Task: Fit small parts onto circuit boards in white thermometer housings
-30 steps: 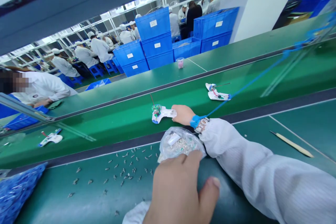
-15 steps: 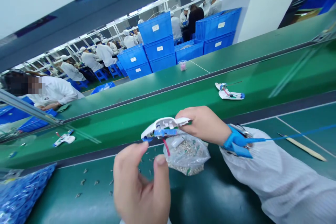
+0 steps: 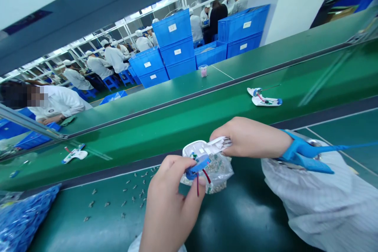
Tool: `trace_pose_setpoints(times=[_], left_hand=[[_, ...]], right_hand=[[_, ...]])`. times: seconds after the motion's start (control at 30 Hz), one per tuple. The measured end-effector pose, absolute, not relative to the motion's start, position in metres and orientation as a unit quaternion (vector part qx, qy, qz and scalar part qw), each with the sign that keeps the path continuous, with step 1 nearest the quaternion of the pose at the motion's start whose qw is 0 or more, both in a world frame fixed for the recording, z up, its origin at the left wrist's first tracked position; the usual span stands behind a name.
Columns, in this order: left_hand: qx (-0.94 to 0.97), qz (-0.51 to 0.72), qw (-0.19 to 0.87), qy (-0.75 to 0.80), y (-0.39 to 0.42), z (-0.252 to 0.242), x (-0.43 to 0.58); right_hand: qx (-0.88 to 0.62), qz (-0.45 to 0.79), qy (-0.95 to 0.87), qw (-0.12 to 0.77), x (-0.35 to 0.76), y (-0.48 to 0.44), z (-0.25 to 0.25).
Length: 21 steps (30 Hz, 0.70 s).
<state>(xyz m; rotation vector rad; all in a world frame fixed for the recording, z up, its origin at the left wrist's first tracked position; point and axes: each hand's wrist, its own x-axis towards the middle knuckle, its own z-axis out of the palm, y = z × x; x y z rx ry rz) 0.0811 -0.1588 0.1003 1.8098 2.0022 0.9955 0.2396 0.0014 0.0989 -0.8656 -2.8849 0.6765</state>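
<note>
My right hand [image 3: 251, 138] grips the narrow end of a white plastic shell [image 3: 203, 147] held above the table. My left hand [image 3: 171, 201] pinches the blue part [image 3: 196, 165] with red and black wires at the shell's other end. Just behind and below the shell lies a clear bag of small metal parts [image 3: 217, 173]. A blue wrist strap [image 3: 301, 153] with a blue cord sits on my right wrist.
Small metal parts [image 3: 130, 195] lie scattered on the dark green table. Two more white shells [image 3: 264, 98] [image 3: 75, 154] ride the green conveyor belt [image 3: 177, 122]. A blue mesh bag [image 3: 20, 216] is at the left. Blue crates [image 3: 177, 43] and white-coated workers fill the background.
My right hand lifted the white shell off the belt and brought it toward me over the bag. My left hand rose from the bag and took hold of the shell's blue end.
</note>
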Motion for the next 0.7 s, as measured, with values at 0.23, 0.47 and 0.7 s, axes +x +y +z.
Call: trace_pose_setpoints(times=[0.23, 0.47, 0.7], left_hand=[[0.623, 0.354, 0.293, 0.633, -0.168, 0.108, 0.066], [0.6, 0.371, 0.322, 0.631, -0.178, 0.103, 0.051], [0.532, 0.496, 0.46, 0.51, -0.171, 0.096, 0.055]], right_hand=[[-0.209, 0.376, -0.899, -0.076, 0.242, 0.01, 0.101], [-0.033, 0.59, -0.783, -0.194, 0.23, 0.021, 0.079], [0.068, 0.692, -0.663, -0.276, 0.212, 0.025, 0.057]])
